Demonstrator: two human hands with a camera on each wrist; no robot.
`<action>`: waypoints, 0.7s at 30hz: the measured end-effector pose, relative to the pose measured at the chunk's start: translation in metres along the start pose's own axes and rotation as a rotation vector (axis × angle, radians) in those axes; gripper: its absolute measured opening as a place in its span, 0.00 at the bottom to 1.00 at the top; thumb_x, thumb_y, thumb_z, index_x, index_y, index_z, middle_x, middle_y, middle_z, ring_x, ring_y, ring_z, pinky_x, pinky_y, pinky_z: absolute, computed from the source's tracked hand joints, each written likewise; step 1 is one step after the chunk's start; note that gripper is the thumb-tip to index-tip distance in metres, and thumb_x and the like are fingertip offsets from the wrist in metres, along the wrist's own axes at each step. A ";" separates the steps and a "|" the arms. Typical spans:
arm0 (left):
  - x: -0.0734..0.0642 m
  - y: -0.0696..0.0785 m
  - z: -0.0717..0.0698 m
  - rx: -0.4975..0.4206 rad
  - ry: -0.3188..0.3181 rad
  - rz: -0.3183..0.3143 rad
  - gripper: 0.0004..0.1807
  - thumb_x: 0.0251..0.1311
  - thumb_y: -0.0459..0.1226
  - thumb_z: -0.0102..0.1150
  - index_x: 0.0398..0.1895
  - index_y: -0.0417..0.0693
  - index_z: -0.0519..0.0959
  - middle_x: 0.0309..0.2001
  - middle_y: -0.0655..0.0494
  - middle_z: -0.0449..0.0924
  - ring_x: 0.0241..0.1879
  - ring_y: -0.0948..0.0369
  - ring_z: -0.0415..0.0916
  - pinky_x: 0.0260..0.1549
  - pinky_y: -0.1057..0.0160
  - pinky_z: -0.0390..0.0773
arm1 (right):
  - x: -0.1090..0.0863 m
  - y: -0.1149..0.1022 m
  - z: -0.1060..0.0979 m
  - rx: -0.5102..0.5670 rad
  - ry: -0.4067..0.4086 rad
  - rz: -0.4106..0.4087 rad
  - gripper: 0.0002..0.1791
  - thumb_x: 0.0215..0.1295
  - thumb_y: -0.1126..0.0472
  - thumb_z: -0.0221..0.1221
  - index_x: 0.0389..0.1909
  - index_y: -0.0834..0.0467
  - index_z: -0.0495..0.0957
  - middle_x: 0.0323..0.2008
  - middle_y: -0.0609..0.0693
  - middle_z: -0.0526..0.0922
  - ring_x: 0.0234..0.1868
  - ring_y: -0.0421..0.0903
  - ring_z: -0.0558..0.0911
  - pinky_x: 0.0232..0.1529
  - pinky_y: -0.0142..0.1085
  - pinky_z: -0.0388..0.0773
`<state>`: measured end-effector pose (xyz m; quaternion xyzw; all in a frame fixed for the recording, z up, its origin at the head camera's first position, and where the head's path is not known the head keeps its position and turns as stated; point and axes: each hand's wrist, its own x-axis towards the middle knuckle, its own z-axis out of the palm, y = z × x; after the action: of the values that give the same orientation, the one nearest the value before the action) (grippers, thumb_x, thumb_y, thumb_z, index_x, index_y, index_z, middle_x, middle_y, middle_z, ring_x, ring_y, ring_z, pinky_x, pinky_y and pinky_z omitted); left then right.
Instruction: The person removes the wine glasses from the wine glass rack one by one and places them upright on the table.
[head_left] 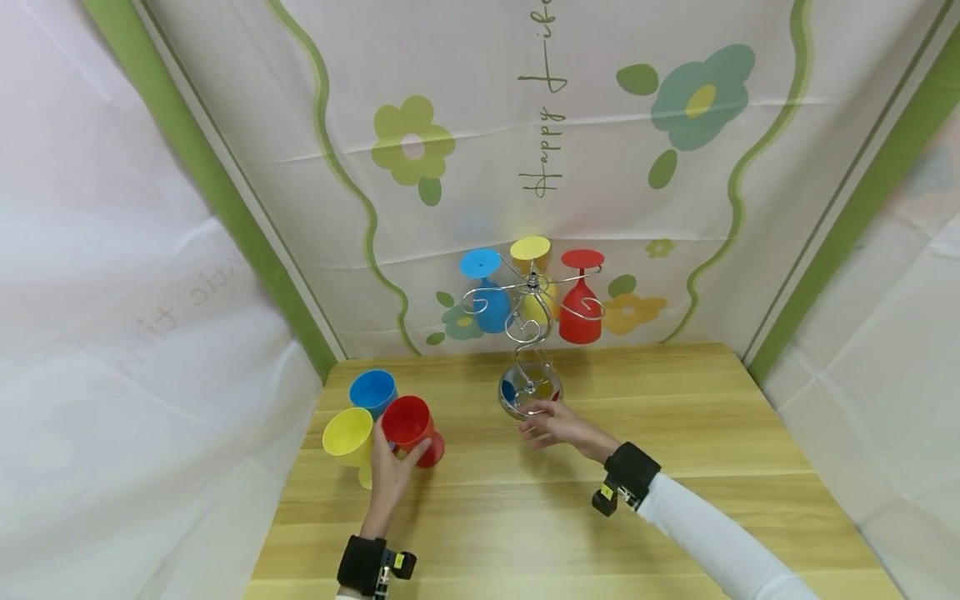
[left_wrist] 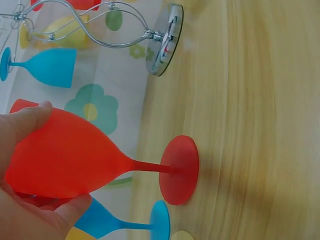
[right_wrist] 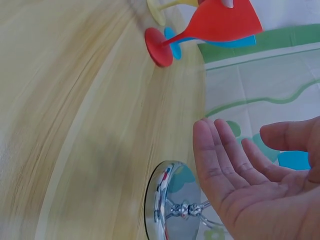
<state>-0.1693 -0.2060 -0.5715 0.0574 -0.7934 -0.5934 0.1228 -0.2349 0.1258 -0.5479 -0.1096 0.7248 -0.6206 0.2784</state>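
Observation:
My left hand (head_left: 390,479) grips the bowl of a red plastic goblet (head_left: 408,422), its thumb and fingers around the sides. The goblet's mouth faces up; whether its foot (left_wrist: 179,170) touches the table I cannot tell. Close beside it stand a blue goblet (head_left: 372,390) and a yellow goblet (head_left: 348,433). My right hand (head_left: 558,425) holds nothing; its fingers are extended, near the round chrome base (head_left: 510,404) of a wire goblet rack (head_left: 531,333). Upside down on that rack hang a blue goblet (head_left: 491,307), a yellow goblet (head_left: 530,247) and a red goblet (head_left: 580,312).
The wooden table (head_left: 600,533) has its back edge against a white printed cloth (head_left: 487,150) with flowers and lettering. More white cloth (head_left: 150,333) rises at the left and right sides. Curled wire arms stick out from the rack's top.

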 end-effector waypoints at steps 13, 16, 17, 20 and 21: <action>0.002 -0.005 0.002 0.004 0.051 0.037 0.47 0.61 0.36 0.72 0.77 0.44 0.52 0.73 0.40 0.63 0.72 0.41 0.61 0.63 0.34 0.75 | -0.018 0.010 -0.048 -0.048 0.176 0.041 0.26 0.79 0.61 0.48 0.70 0.73 0.63 0.58 0.70 0.80 0.57 0.61 0.84 0.58 0.52 0.84; 0.003 -0.006 0.002 -0.005 0.056 0.037 0.48 0.60 0.37 0.72 0.77 0.44 0.52 0.73 0.41 0.63 0.72 0.41 0.61 0.62 0.34 0.75 | -0.033 0.007 -0.079 -0.099 0.209 0.039 0.27 0.80 0.61 0.47 0.71 0.74 0.61 0.60 0.73 0.77 0.57 0.62 0.83 0.59 0.51 0.83; 0.003 -0.007 0.003 -0.003 0.056 0.035 0.48 0.61 0.37 0.72 0.77 0.44 0.52 0.73 0.40 0.63 0.72 0.41 0.61 0.62 0.34 0.75 | -0.039 0.005 -0.090 -0.122 0.221 0.038 0.27 0.81 0.61 0.47 0.71 0.74 0.60 0.60 0.74 0.76 0.58 0.63 0.83 0.58 0.51 0.84; 0.003 -0.009 0.003 -0.001 0.056 0.018 0.48 0.61 0.38 0.72 0.78 0.45 0.51 0.73 0.41 0.63 0.72 0.43 0.60 0.63 0.35 0.76 | -0.058 -0.007 -0.124 -0.179 0.248 0.033 0.28 0.82 0.60 0.44 0.72 0.74 0.57 0.63 0.76 0.72 0.61 0.65 0.80 0.60 0.50 0.83; 0.003 -0.009 0.003 -0.006 0.057 0.016 0.48 0.61 0.38 0.72 0.78 0.45 0.51 0.73 0.42 0.63 0.72 0.43 0.60 0.63 0.35 0.76 | -0.065 -0.012 -0.134 -0.195 0.258 0.028 0.28 0.82 0.59 0.43 0.73 0.74 0.56 0.63 0.76 0.72 0.62 0.66 0.79 0.60 0.48 0.83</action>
<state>-0.1733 -0.2060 -0.5806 0.0677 -0.7882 -0.5930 0.1503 -0.2560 0.2682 -0.5094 -0.0452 0.8128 -0.5523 0.1797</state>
